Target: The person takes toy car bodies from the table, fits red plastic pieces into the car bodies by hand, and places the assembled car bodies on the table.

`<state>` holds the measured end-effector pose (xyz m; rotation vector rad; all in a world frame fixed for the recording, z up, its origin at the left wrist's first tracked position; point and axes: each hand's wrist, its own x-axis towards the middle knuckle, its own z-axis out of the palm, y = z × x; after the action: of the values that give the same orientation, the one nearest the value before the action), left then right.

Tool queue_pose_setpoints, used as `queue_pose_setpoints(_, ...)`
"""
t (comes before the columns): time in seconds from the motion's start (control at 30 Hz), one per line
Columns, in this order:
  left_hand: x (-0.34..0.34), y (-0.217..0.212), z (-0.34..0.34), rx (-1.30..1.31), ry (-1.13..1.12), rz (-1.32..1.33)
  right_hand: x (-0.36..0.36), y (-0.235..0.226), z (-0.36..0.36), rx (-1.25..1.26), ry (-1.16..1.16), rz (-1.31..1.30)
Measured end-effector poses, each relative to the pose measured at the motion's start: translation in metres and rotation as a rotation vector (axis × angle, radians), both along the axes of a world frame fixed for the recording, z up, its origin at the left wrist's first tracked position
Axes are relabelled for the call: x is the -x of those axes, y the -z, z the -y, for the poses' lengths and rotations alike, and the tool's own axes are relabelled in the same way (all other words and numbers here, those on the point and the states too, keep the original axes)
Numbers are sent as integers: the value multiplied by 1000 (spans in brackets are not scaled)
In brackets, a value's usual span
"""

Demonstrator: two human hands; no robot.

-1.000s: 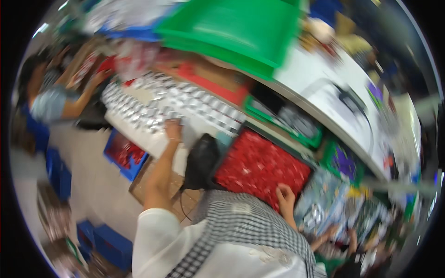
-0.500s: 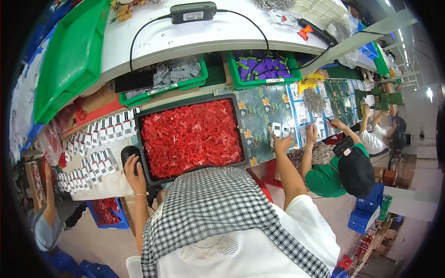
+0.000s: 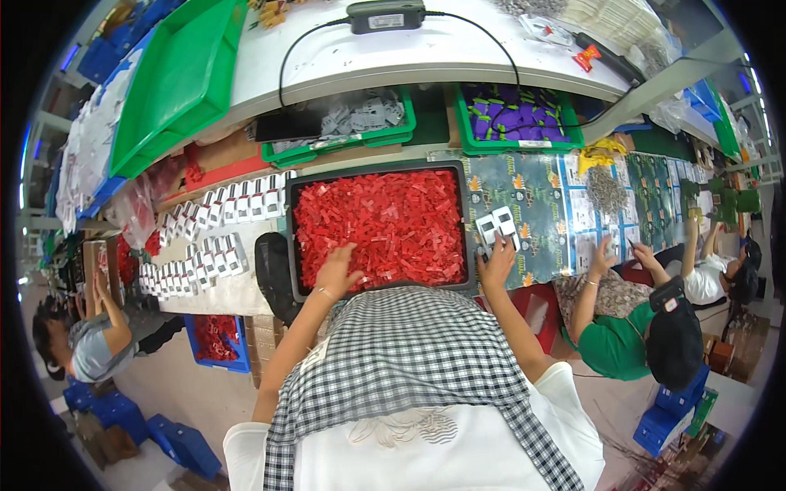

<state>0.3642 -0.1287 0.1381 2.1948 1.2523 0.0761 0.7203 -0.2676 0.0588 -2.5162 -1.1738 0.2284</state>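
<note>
My left hand is over the near left part of a black tray heaped with small flat red plastic pieces. Its fingers are spread at the surface of the heap, and no piece shows gripped in them. Just right of the tray, my right hand has its fingertips closed on a pair of small white cases with dark square faces. The cases lie side by side, tilted, over the patterned mat; the undersides of the fingers are hidden.
Rows of similar white cases stand left of the tray, beside a black object. Green bins with grey parts and purple parts sit under the shelf. At the right, a co-worker in green works at the same bench.
My left hand has left the black object and moved right, onto the red pieces. My right hand and the white cases have come closer to the tray. The whole view has shifted.
</note>
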Motion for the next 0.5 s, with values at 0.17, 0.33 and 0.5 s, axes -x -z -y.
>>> queue_pose_setpoints(0.17,-24,36,-9,120,4,-11,-21,-8,10,-62,-210,-71)
queue_pose_setpoints(0.33,-58,-7,-24,210,-176,368,-51,23,18,-308,49,-136)
queue_pose_setpoints(0.5,-58,-21,-18,-256,-85,302,-72,21,16,-616,366,-799)
